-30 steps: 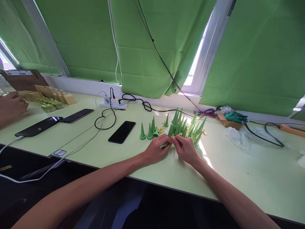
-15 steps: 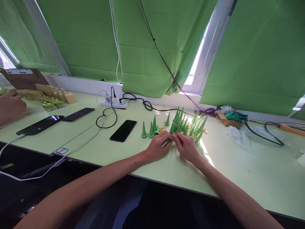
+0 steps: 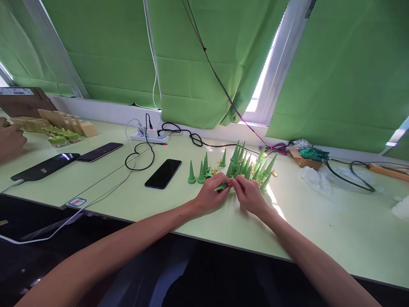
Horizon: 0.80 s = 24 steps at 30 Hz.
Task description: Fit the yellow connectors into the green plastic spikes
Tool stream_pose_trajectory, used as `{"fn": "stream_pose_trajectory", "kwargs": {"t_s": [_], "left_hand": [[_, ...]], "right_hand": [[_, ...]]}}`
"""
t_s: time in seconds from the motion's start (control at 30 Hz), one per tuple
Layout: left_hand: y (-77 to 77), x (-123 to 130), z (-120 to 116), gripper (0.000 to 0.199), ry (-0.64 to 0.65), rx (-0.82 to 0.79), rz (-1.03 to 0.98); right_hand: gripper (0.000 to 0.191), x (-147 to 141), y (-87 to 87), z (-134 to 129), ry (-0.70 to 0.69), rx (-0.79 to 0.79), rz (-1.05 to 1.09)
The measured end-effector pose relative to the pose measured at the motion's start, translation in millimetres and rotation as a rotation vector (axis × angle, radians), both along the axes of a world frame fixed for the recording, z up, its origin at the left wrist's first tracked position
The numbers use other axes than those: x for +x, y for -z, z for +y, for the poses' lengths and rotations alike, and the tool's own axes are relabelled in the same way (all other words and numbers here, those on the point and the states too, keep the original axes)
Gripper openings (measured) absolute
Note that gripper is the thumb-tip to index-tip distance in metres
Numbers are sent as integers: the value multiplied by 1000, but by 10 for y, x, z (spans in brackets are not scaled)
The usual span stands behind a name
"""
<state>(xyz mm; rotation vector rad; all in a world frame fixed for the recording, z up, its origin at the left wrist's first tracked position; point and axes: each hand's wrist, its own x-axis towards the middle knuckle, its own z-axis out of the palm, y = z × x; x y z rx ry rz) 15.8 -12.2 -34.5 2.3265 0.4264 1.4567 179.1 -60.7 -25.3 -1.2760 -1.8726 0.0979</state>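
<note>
My left hand (image 3: pixel 211 190) is closed around a green plastic spike (image 3: pixel 221 186), whose pointed end shows between the fingers. Fingertips of my right hand (image 3: pixel 249 192) pinch at the spike's other end, touching those of the left; what they hold is too small to make out. Just behind both hands stands a dense group of green spikes (image 3: pixel 235 160), mostly upright, some with small yellow fittings (image 3: pixel 274 173). Several more spikes (image 3: pixel 191 174) stand left of the group, and loose yellow pieces (image 3: pixel 214 171) lie beside them, partly hidden by my left hand.
A black phone (image 3: pixel 163 173) lies left of the spikes, with two more dark devices farther left. Cables run from a power strip (image 3: pixel 149 136) by the wall. Another person's hand (image 3: pixel 11 140) is near cardboard pieces (image 3: pixel 67 121). At right are plastic bags (image 3: pixel 316 181) and a small box (image 3: pixel 305 161).
The spike in my left hand has turned, so its pointed end now shows more clearly between the fingers. Both hands stay together in nearly the same place; the view has shifted slightly.
</note>
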Motion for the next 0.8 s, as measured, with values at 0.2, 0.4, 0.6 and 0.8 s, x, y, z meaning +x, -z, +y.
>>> {"fn": "stream_pose_trajectory", "kwargs": {"t_s": [0.2,0.4,0.6,0.8], "left_hand": [[-2,-3,0,5,7,-4,3],[11,-12,9,3,1,-1,12],[21,-8,21,4,-1,13,6],[31,-12,37,5,-2,76,29]], "right_hand": [[35,3,-11,-1,-4,11,2],[36,-8,-18,-4,1,15,13],[37,-7,-16,3,26,28,-4],[39,-4,-16,-1,31,31,-18]]}}
